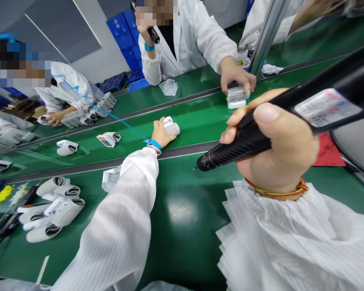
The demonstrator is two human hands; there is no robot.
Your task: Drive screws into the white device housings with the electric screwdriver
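Note:
Out over the green conveyor belt (pixel 200 117), my left hand (pixel 160 134) has its fingers closed round a white wrist blood pressure monitor (pixel 172 127) with a rolled cuff. A blue strap circles that wrist. My right hand (pixel 288 141) grips a black electric screwdriver (pixel 230 149) above the near green worktop (pixel 182 226); its thin bit points left and slightly down, apart from any device. Two more monitors, one with an orange-edged grey face (pixel 106 139) and one white (pixel 66 147), lie on the belt left of my left hand.
At the near left sits a pile of cuffed monitors (pixel 53 210), with yellow pieces (pixel 1 197) behind. A clear plastic bag (pixel 111 178) lies beside my left sleeve. Across the belt, a co-worker's hand (pixel 236 76) holds stacked devices; another person handles a row of monitors (pixel 87 115).

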